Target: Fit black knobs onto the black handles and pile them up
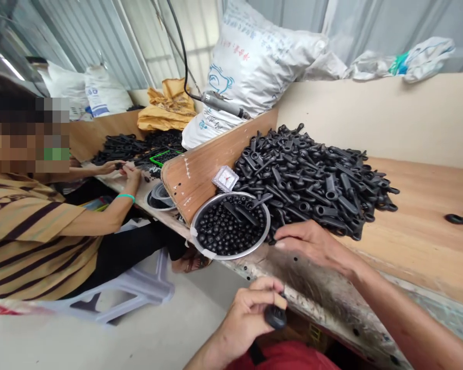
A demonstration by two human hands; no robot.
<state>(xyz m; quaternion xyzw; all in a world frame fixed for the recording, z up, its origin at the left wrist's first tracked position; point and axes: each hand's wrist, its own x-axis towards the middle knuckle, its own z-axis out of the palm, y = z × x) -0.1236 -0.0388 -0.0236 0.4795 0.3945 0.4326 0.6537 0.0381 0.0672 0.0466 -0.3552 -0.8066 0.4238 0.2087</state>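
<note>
My left hand (250, 311) is closed around a black part with a rounded knob end (275, 317), held in front of the bench's near edge. The rest of that part is hidden by my fingers. My right hand (316, 244) reaches over the bench with thumb and forefinger pinched at a small dark spot, too small to name. Just left of it is a metal bowl (268, 228) of small black balls (219, 228), with a few long black handles (247, 213) on top. Behind my right hand rises a heap of black lever-like handles (312, 174).
A small square clock (225, 179) leans by the bowl against a wooden divider (193, 180). A cylindrical tool (224, 104) hangs from a cable above. Left of the divider a person in a striped shirt (34, 231) works with black parts. White sacks (262, 56) stand behind.
</note>
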